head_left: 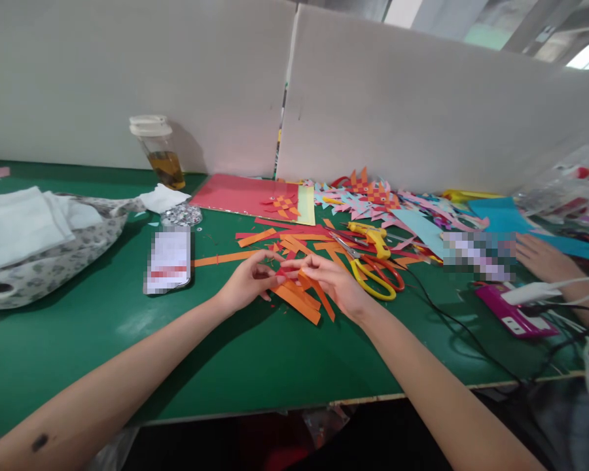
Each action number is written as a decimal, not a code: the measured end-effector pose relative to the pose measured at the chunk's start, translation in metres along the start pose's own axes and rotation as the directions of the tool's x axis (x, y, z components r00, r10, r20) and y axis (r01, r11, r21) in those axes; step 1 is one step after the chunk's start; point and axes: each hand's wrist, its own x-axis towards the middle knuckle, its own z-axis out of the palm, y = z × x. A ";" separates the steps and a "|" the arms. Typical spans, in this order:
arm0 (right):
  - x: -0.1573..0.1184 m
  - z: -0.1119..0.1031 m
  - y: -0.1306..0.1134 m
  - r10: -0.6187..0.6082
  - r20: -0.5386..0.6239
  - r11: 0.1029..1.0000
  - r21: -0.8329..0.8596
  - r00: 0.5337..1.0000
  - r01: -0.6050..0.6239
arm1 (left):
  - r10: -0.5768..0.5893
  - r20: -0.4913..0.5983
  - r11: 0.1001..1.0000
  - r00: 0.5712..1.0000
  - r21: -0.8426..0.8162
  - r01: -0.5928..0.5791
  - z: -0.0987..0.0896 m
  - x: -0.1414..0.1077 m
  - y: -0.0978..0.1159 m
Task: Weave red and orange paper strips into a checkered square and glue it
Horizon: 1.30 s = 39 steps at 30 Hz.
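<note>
Near the middle of the green table, my left hand point(251, 282) and my right hand point(334, 282) meet fingertip to fingertip. Between them is a small piece of red and orange paper strips point(283, 275), partly hidden by the fingers. The fingers of my left hand pinch its left side. My right hand grips its other side, where a folded orange strip point(324, 299) hangs down. Wider orange strips point(298, 303) lie just below the fingers. Beyond the hands are more red and orange strips point(294, 233).
Scissors point(373, 275) and a yellow glue gun point(373, 235) lie right of centre. A phone point(169, 258), a drink cup point(161, 154) and a patterned bag point(98, 226) are leftward. Another person's hand point(544, 258) rests beyond a pink power strip point(515, 317). Woven paper fish point(370, 190) lie behind.
</note>
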 end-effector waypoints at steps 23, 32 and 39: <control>0.008 -0.006 -0.003 -0.024 -0.303 0.997 0.061 0.953 0.044 | -0.081 -0.012 0.997 0.997 0.017 0.081 0.001 0.003 -0.003; 0.007 -0.002 -0.007 -0.131 -0.450 0.983 -0.177 0.883 0.055 | -0.085 0.008 0.996 0.996 0.037 0.085 0.001 0.002 -0.004; 0.006 -0.001 0.001 -0.253 -0.423 0.904 -0.423 0.870 0.057 | -0.077 0.021 0.995 0.997 0.059 0.076 0.000 0.002 -0.006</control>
